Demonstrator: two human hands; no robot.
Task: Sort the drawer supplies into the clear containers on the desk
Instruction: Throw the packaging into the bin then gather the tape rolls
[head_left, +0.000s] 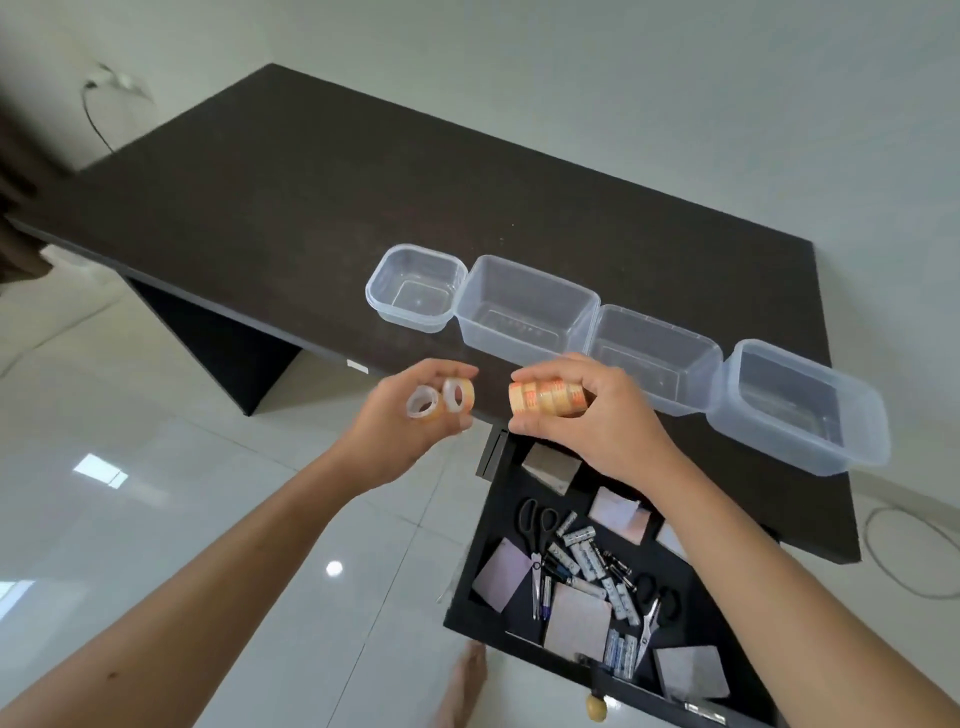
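Sorting tape: two rolls (439, 402) are being pinched in the left hand (410, 415), a stack (548, 397) gripped by the right hand (587, 421), above the counter (260, 208) edge, awaiting release into a clear container (415, 286).

L hand (415, 415) pinches two small tape rolls (439, 402), one clear, one w/ orange core. R hand (587, 421) grips a stack of orange tape rolls (545, 397) lying sideways. Both hands held near front edge of dark surface (311, 208). Four clear containers (527, 312) in a row on it, touching side by side; leftmost is smallest. Below, open black drawer (613, 587) w/ batteries (587, 558), two pairs of scissors (535, 519), pens, sticky note pads (576, 616). White tile floor (156, 493), bare foot at bottom.
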